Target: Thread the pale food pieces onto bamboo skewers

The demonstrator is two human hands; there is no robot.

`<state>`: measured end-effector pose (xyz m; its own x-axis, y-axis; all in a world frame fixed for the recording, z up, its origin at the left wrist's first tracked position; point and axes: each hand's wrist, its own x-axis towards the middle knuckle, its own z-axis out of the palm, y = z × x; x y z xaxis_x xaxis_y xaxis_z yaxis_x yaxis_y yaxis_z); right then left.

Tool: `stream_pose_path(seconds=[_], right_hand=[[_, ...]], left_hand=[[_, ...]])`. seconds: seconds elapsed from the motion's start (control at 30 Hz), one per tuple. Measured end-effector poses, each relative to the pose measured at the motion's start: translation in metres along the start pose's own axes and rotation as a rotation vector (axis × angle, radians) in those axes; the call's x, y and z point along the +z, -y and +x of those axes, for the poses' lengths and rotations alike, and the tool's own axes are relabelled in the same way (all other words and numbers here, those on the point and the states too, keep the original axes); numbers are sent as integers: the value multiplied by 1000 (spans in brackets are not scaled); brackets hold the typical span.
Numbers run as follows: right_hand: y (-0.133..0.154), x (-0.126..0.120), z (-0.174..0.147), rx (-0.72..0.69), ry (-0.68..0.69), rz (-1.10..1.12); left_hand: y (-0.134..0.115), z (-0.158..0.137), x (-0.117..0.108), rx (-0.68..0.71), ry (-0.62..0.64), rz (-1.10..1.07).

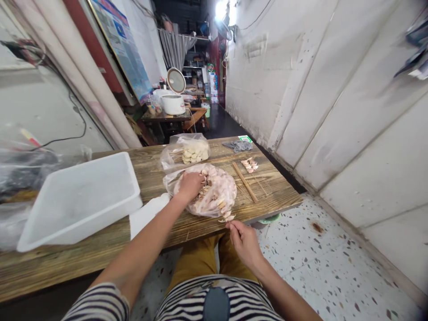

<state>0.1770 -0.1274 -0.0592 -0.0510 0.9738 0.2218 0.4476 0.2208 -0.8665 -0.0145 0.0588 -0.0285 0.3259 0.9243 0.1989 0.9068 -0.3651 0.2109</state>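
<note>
wood table [277, 191], work seemingly partway: threaded cloves [249, 165] lie far right; many loose cloves [209, 171] fill the bag [214, 203] left of them. left hand [192, 183] dips in, grip unclear; right hand [245, 243] pinches a skewer [228, 218] near.

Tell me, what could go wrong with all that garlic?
The plastic bag lies open near the table's edge, so garlic cloves might spill while the left hand is in it. The cloves at the right hand are by that edge too and could drop. The thin sticks might roll if bumped.
</note>
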Motion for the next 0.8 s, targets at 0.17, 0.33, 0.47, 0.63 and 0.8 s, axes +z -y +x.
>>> stream_pose_path(seconds=[0.17, 0.33, 0.47, 0.63, 0.8], right_hand=[[0, -1, 0, 2, -11, 3], [5, 0, 2, -11, 9, 20], [11, 1, 4, -20, 27, 34], [14, 1, 3, -32, 41, 36], [14, 3, 1, -45, 41, 33]], left_hand=[[2, -7, 2, -35, -41, -150], [-11, -34, -9, -234, -124, -831], [-32, -61, -22, -314, 3, -1142], [-48, -79, -25, -368, -15, -1299], [-53, -82, -20, -442, -123, -1483]])
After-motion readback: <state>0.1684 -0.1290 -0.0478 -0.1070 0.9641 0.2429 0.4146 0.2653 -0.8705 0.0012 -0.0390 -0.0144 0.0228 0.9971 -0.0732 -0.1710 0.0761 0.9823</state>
